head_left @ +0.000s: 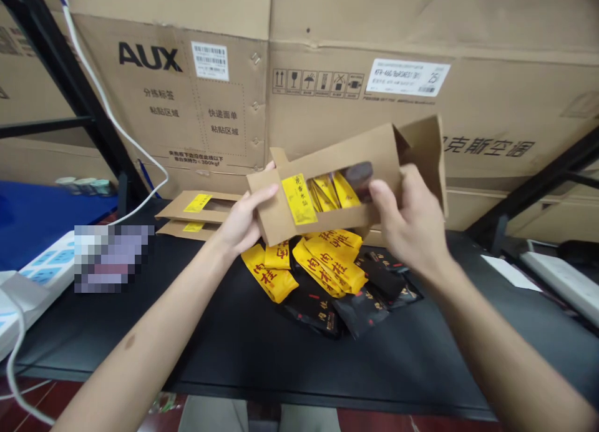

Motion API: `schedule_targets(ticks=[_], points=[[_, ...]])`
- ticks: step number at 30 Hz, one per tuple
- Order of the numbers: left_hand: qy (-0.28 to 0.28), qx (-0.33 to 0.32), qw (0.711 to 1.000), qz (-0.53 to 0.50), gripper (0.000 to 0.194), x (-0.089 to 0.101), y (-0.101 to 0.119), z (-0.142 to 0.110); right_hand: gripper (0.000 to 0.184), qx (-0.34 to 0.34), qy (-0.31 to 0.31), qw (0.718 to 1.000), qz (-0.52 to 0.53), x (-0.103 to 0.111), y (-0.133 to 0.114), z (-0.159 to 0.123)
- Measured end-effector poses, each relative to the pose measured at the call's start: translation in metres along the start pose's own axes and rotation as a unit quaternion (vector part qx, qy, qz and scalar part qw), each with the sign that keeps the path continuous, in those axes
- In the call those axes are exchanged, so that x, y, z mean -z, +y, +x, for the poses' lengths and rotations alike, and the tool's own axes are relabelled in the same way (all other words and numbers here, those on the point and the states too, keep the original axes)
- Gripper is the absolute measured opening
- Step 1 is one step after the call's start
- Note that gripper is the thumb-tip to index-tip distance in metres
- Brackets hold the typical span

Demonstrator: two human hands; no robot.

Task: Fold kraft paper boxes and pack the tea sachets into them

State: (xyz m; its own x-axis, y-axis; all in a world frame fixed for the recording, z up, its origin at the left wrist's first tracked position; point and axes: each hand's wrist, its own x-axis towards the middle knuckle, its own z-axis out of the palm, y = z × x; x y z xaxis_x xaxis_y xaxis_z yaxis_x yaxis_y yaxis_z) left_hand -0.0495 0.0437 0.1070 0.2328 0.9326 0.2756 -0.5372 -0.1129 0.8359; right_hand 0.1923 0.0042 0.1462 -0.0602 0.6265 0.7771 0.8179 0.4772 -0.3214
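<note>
A brown cardboard box (346, 146) with a clear window and a yellow label (299, 200) is held tilted above the black table. Yellow packets (345, 190) show through its window. My left hand (250, 220) grips the closed-looking left end, thumb on the front. At the right end, where the flaps stand open, my right hand (412, 213) is closed round the edge, its thumb by the window. Below the box lie several loose yellow packets (332, 263) and several black packets (318, 310), partly overlapping.
Two flat cardboard boxes (180, 215) with yellow labels lie at the back left of the black table (224, 351). Large cartons (309, 120) stand behind. White power strips (42, 276) and a cable (112, 117) are at the left, a white paper (510, 273) at the right.
</note>
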Motion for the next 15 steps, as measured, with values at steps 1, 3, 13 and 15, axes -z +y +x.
schedule_targets(ticks=[1,3,13,15], points=[[0.001,0.007,1.000,-0.017,0.066,-0.004,-0.005,0.009,0.024,0.011,-0.025,0.999,-0.016,0.008,0.000,0.017],[0.027,0.052,0.998,-0.009,0.052,-0.010,-0.018,0.022,0.023,0.028,-0.081,0.995,-0.044,0.017,0.000,0.046],[0.114,0.103,0.979,0.133,0.057,-0.002,-0.064,0.033,0.035,0.081,-0.216,0.968,-0.104,0.010,0.008,0.115],[0.116,0.098,0.977,0.149,0.057,0.000,-0.061,0.032,0.037,0.089,-0.210,0.970,-0.085,0.013,0.010,0.126]])
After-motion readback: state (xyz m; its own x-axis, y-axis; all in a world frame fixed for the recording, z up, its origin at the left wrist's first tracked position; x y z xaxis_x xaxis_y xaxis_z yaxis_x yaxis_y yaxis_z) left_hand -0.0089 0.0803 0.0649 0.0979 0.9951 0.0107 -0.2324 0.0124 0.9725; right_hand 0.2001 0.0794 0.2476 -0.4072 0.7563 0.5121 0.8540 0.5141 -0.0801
